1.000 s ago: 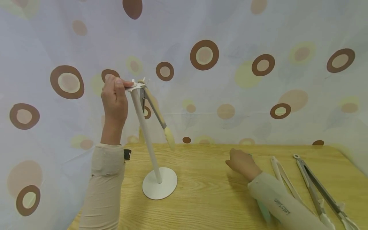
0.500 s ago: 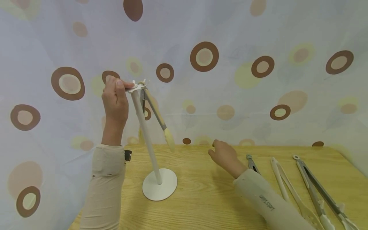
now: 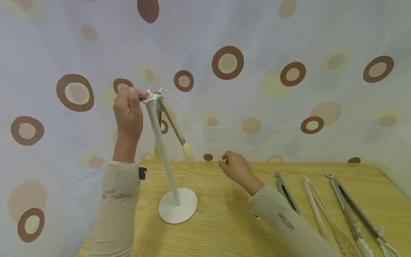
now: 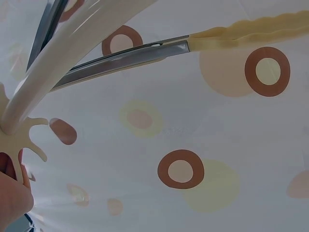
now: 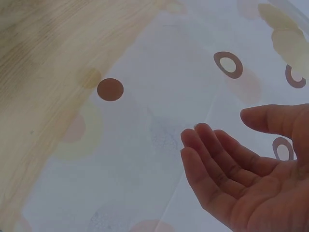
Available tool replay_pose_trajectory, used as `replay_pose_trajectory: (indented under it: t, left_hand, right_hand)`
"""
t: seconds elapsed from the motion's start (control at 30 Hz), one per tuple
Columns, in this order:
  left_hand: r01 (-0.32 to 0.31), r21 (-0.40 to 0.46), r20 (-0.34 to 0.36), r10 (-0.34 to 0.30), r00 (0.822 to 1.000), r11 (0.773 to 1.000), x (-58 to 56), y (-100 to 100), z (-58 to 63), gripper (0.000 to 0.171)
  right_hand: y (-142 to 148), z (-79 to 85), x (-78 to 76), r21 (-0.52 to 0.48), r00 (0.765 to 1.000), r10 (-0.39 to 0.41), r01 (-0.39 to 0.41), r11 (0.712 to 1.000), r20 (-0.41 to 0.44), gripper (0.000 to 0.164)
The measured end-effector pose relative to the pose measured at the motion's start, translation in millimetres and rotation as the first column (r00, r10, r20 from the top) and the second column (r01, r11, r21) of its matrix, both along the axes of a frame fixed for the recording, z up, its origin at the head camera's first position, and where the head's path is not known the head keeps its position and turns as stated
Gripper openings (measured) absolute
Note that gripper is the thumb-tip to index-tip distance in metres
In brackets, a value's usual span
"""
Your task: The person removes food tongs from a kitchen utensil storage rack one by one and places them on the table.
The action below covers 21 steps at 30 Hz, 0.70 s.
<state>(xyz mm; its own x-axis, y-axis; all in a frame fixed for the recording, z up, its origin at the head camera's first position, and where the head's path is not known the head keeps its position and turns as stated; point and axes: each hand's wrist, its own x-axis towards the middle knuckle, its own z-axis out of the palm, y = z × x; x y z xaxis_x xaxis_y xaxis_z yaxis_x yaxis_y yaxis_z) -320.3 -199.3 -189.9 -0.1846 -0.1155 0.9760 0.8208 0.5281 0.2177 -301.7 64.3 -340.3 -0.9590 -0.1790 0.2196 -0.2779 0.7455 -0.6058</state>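
Observation:
My left hand (image 3: 128,110) pinches the hooked top plate of a white utensil stand (image 3: 164,153), which leans leftward in the head view above its round base. From a hook on the far side of the plate hang yellow-tipped tongs (image 3: 176,126), their arms spread apart. In the left wrist view, the hand (image 4: 14,200) is at the plate, with the pole and the tongs' yellow tip (image 4: 251,31) above. Right of the stand, my right hand (image 3: 237,169) is in the air, holding nothing. The right wrist view shows its fingers (image 5: 212,166) loosely bent, the thumb apart.
On the wooden table (image 3: 224,228) at the right lie teal-ended grey tongs (image 3: 287,192), beige tongs (image 3: 313,205) with a slotted end, and long grey tongs (image 3: 343,203) with whitish tips. A spotted curtain (image 3: 257,32) hangs behind the table.
My right hand has moved left, away from the teal-ended tongs toward the stand, uncovering those tongs. My left hand, the stand and the hanging tongs have stayed in place.

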Motion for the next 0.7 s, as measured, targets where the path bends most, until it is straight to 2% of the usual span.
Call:
replay_pose_trajectory:
  t: [0.17,0.33,0.53,0.7]
  left_hand:
    - [-0.002,0.000,0.002,0.002,1.000,1.000,0.8,0,0.8,0.035]
    - [-0.008,0.003,0.001,0.008,1.000,1.000,2.7,1,2.7,0.034]
    - [-0.007,0.009,0.018,0.007,1.000,1.000,2.7,1,2.3,0.034]
    - [-0.016,0.007,0.026,0.016,1.000,1.000,2.2,1,1.5,0.034]
  right_hand:
    - [-6,6.0,-1.7,-0.015,1.000,0.030,-0.030,0.999,-0.005,0.029]
    - [-13,13.5,-4.6,-0.082,0.994,0.111,-0.112,0.990,-0.008,0.028]
    - [-20,21.4,-7.4,-0.171,0.971,0.236,-0.239,0.956,-0.038,0.032]
    - [-26,26.8,-7.9,-0.261,0.954,0.295,-0.298,0.918,-0.052,0.038]
